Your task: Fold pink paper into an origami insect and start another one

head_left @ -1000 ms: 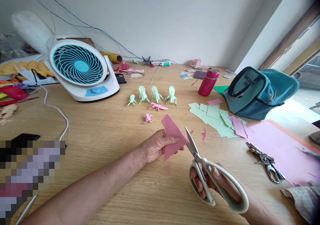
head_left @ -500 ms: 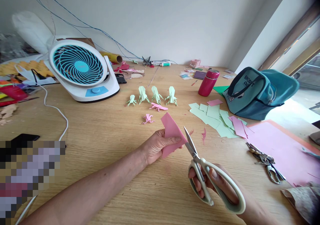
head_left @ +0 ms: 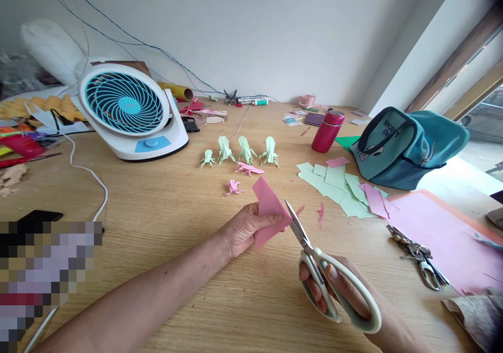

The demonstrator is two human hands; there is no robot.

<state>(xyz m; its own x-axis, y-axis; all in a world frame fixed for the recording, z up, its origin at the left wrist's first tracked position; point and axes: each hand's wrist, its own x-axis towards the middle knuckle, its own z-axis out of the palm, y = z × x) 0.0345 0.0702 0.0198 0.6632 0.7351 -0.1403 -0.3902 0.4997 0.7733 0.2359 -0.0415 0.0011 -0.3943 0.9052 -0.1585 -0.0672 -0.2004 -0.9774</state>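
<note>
left fingers (head_left: 272, 219) clamped tight on the pink paper (head_left: 266, 201), right fingers (head_left: 315, 291) wrapped round the scissors (head_left: 310, 250), blades at its three o'clock corner!

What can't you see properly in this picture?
In the head view:
Left hand: most fingers hidden behind the pink paper.
Scissors: lower blade's tip seems hidden by that paper.
Right hand: partly covered by the scissors' handles.
Black flat object: partly covered by the blocky patch.
Crumpled grey-brown thing: cut off by the right edge.
Purple card: any print too small.
</note>
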